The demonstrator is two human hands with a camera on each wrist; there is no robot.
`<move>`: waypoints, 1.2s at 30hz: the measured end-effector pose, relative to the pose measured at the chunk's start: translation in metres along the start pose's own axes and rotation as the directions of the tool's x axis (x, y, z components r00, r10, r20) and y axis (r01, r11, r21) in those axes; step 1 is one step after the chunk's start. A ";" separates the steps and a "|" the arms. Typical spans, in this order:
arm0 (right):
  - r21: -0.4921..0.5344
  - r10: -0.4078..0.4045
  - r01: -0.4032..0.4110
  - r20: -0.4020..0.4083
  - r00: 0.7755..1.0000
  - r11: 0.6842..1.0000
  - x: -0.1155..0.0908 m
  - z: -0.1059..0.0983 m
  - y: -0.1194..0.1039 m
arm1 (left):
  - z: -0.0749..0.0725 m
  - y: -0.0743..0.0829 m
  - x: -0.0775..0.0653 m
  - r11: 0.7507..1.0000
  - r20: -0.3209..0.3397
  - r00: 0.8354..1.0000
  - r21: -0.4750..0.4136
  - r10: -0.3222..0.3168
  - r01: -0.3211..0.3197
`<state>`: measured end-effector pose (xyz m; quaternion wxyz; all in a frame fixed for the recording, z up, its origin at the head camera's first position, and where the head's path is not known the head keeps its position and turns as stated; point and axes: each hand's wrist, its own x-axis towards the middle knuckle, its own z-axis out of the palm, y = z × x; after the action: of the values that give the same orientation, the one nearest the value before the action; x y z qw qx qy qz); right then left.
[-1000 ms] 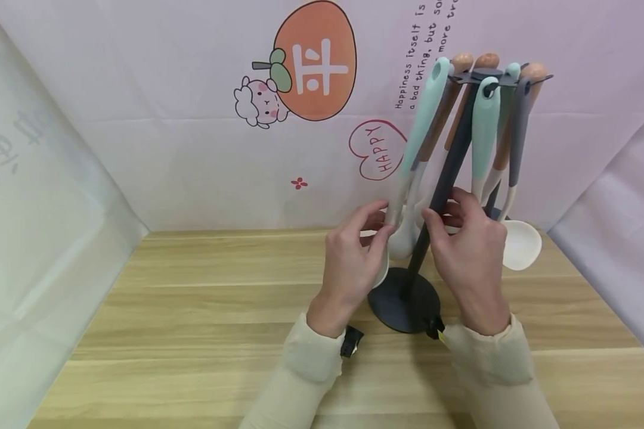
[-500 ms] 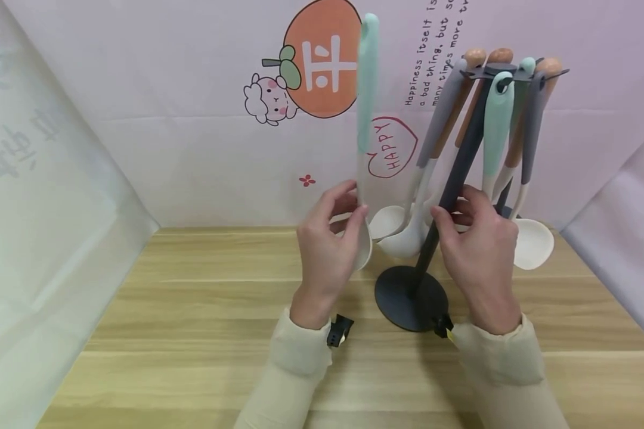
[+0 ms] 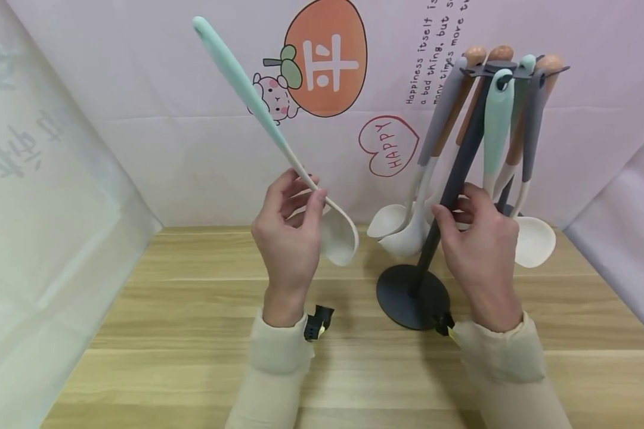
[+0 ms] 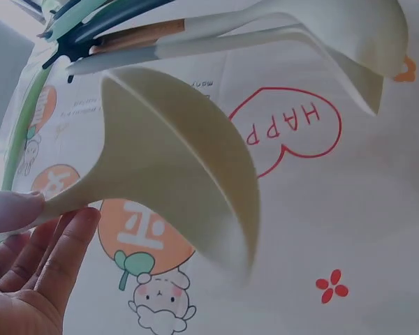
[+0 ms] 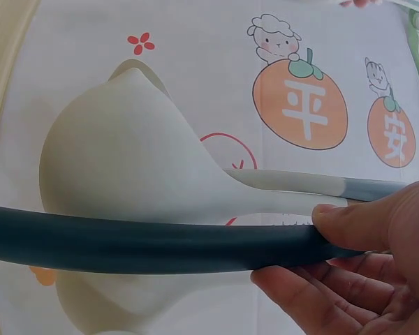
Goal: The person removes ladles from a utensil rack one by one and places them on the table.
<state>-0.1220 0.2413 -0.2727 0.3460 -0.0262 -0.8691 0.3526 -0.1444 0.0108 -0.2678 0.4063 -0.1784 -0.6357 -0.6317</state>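
Observation:
In the head view my left hand [image 3: 288,241] pinches a ladle [image 3: 263,113] by its white stem, just above the bowl. Its mint handle slants up to the left and the bowl hangs low right. The left wrist view shows the pale, deep bowl [image 4: 178,164] close up, thumb and fingers at the stem. My right hand [image 3: 480,253] grips the black pole of a utensil stand [image 3: 461,158], thumb on one side and fingers behind. Several utensils with mint, grey and wooden handles hang from the stand's top, among them a grey-handled ladle [image 3: 444,113] and a mint-handled utensil [image 3: 498,128].
The stand's round black base [image 3: 399,298] rests on a wooden table [image 3: 193,333]. A white printed cloth [image 3: 193,167] hangs behind the table and along both sides. White utensil heads [image 3: 534,241] stick out right of the stand. A small black wrist camera [image 3: 318,322] sits at the left cuff.
The mint-handled ladle has come off the stand and moved left in my left hand, its handle tipping over to the left. My right hand keeps its grip on the pole.

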 end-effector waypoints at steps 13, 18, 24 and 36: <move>0.030 -0.053 0.054 -0.019 0.998 0.998 0.005 0.004 0.000 | -0.037 -0.015 0.011 0.993 -0.030 0.997 0.100 0.071 -0.068; 0.032 -0.052 0.053 -0.031 0.998 0.998 0.002 0.004 0.001 | -0.057 -0.021 0.022 0.986 -0.034 0.992 0.121 0.121 -0.116; 0.013 -0.036 0.037 -0.048 0.998 0.999 0.000 0.004 0.003 | -0.082 -0.034 0.030 0.969 0.017 0.986 0.181 0.168 -0.169; 0.006 -0.018 0.019 -0.037 0.999 1.000 0.000 0.005 0.004 | -0.166 -0.064 0.039 0.807 0.291 0.945 0.516 0.151 -0.288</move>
<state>-0.1259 0.2409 -0.2778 0.3652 -0.0235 -0.8617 0.3516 -0.1674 -0.1662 -0.3021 0.4326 -0.1999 -0.8091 -0.3438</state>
